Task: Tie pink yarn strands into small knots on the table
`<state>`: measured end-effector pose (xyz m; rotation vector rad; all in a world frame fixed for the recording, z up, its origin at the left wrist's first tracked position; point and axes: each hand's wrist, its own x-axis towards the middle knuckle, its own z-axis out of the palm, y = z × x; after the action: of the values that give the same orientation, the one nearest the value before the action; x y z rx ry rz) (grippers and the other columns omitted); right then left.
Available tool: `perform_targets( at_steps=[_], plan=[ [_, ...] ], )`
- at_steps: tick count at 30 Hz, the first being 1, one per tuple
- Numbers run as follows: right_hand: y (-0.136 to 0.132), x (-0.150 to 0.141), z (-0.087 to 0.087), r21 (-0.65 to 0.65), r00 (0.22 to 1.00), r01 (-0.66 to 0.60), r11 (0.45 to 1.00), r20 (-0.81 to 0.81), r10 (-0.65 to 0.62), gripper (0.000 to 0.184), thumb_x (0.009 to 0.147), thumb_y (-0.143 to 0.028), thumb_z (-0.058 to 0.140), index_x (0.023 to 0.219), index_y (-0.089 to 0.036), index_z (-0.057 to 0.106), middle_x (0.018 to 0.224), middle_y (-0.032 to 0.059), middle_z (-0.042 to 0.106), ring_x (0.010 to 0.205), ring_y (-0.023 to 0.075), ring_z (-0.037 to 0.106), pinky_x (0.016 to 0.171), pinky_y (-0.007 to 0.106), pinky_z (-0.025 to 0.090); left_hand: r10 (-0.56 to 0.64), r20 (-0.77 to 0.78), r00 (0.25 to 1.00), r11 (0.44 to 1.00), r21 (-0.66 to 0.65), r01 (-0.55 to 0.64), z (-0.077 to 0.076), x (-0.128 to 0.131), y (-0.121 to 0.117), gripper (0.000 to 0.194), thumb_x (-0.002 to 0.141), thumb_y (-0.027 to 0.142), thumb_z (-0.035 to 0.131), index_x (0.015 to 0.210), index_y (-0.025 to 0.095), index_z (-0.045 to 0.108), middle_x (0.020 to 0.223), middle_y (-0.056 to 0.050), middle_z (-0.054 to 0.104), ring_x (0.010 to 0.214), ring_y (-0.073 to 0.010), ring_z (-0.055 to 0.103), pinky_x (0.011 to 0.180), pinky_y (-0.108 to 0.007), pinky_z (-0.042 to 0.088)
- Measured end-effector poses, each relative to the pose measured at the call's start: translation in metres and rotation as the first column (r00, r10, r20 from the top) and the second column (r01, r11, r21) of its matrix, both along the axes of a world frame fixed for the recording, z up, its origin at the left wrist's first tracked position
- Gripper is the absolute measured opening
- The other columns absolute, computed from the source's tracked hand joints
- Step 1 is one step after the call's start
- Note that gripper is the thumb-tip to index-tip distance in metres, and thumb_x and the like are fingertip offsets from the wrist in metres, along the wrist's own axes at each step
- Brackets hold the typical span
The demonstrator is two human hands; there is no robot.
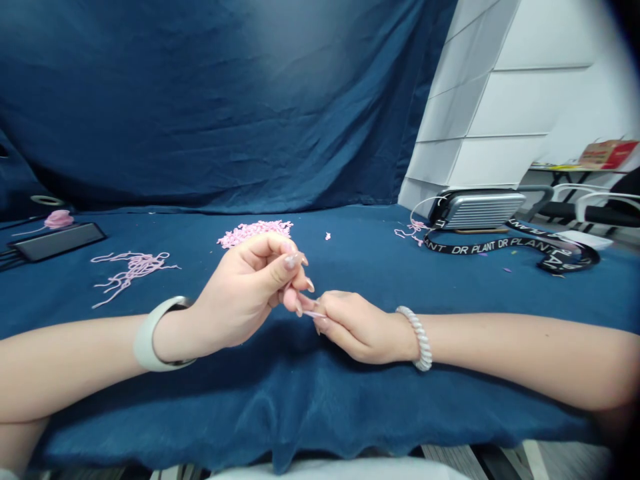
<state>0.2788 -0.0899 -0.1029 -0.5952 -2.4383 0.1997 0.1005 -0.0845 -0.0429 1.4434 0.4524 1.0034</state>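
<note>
A short piece of pale pink yarn point(314, 314) runs between my two hands, just above the cloth-covered table. My left hand point(250, 287) is closed, with thumb and fingers pinched together and the yarn passing at its fingertips. Beside it, my right hand point(355, 327) grips the other part of the yarn between thumb and curled fingers. Most of the strand is hidden by the fingers. Behind my left hand lies a heap of small pink yarn pieces point(255, 231). Several loose pink strands point(134, 269) are spread on the cloth to the left.
Dark blue cloth point(475, 287) covers the table. At left are a black flat device point(63, 241), a pink yarn ball point(59, 219) and a tape ring point(47, 199). A silver ridged case point(484, 211) and a black lettered strap point(470, 249) lie at right, near pink yarn scraps point(413, 229).
</note>
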Motion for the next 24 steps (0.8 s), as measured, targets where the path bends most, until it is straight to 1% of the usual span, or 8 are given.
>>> perform_targets(
  at_steps=[2, 5, 10, 14, 17, 19, 24],
  plan=[
    [0.0003, -0.0002, 0.0003, -0.002, 1.000, 0.000, 1.000, -0.009, 0.000, 0.019, 0.089, -0.022, 0.032, 0.080, -0.014, 0.046, 0.069, 0.0000, 0.053, 0.061, 0.0037, 0.043, 0.064, 0.016, 0.038, -0.004, -0.012, 1.000, 0.999, -0.045, 0.004, -0.0010, 0.0013, 0.0001, 0.014, 0.074, 0.031, 0.058, 0.070, 0.019, 0.052, 0.056, 0.007, 0.061, 0.039, -0.0026, 0.051, 0.046, -0.018, 0.054],
    [0.0007, -0.0003, 0.0010, -0.047, 1.000, 0.000, 0.999, -0.010, 0.000, 0.020, 0.089, -0.023, 0.031, 0.078, -0.014, 0.045, 0.069, -0.0001, 0.053, 0.062, 0.0037, 0.044, 0.065, 0.016, 0.038, 0.020, -0.051, 0.998, 0.994, -0.109, -0.025, -0.0029, 0.0037, 0.0026, 0.015, 0.074, 0.032, 0.058, 0.070, 0.019, 0.053, 0.055, 0.007, 0.060, 0.036, -0.0017, 0.046, 0.038, -0.015, 0.048],
    [0.0012, -0.0007, 0.0020, -0.108, 1.000, 0.010, 0.994, -0.004, -0.011, 0.023, 0.090, -0.025, 0.029, 0.077, -0.014, 0.045, 0.070, 0.0001, 0.054, 0.062, 0.0037, 0.045, 0.064, 0.016, 0.038, 0.064, -0.111, 0.992, 0.983, -0.162, -0.082, -0.0034, 0.0054, 0.0075, 0.018, 0.072, 0.035, 0.061, 0.070, 0.019, 0.052, 0.056, 0.007, 0.059, 0.035, 0.0003, 0.042, 0.032, -0.011, 0.040],
    [0.0017, -0.0011, 0.0002, -0.065, 1.000, 0.005, 0.998, 0.013, -0.004, 0.024, 0.090, -0.025, 0.029, 0.076, -0.014, 0.045, 0.069, 0.0006, 0.054, 0.062, 0.0046, 0.044, 0.065, 0.017, 0.038, 0.072, -0.151, 0.986, 0.980, -0.173, -0.098, -0.0020, 0.0051, 0.0066, 0.021, 0.070, 0.037, 0.063, 0.070, 0.019, 0.051, 0.057, 0.007, 0.060, 0.034, 0.0005, 0.041, 0.030, -0.010, 0.037],
    [0.0016, -0.0004, -0.0008, -0.040, 1.000, -0.009, 0.999, -0.008, 0.008, 0.024, 0.089, -0.025, 0.029, 0.075, -0.014, 0.045, 0.067, 0.0005, 0.052, 0.061, 0.0049, 0.043, 0.065, 0.018, 0.038, 0.063, -0.182, 0.981, 0.977, -0.190, -0.098, -0.0012, 0.0050, 0.0048, 0.022, 0.070, 0.035, 0.063, 0.069, 0.018, 0.050, 0.056, 0.006, 0.061, 0.033, -0.0003, 0.041, 0.030, -0.010, 0.036],
    [0.0009, 0.0006, -0.0006, -0.084, 0.999, -0.015, 0.996, -0.049, 0.011, 0.024, 0.089, -0.025, 0.030, 0.075, -0.014, 0.044, 0.064, -0.0002, 0.050, 0.058, 0.0042, 0.041, 0.062, 0.017, 0.037, 0.056, -0.191, 0.980, 0.975, -0.199, -0.094, -0.0009, 0.0049, 0.0045, 0.022, 0.070, 0.036, 0.063, 0.069, 0.018, 0.050, 0.057, 0.006, 0.061, 0.032, -0.0005, 0.042, 0.030, -0.010, 0.035],
    [-0.0001, 0.0026, 0.0002, -0.293, 0.980, -0.011, 0.956, -0.192, -0.047, 0.027, 0.090, -0.029, 0.029, 0.071, -0.014, 0.040, 0.059, -0.0020, 0.047, 0.054, 0.0022, 0.040, 0.057, 0.015, 0.034, 0.053, -0.195, 0.979, 0.976, -0.199, -0.093, -0.0020, 0.0048, 0.0067, 0.026, 0.068, 0.039, 0.064, 0.069, 0.017, 0.050, 0.057, 0.006, 0.061, 0.033, -0.0008, 0.042, 0.031, -0.011, 0.036]
  ],
)
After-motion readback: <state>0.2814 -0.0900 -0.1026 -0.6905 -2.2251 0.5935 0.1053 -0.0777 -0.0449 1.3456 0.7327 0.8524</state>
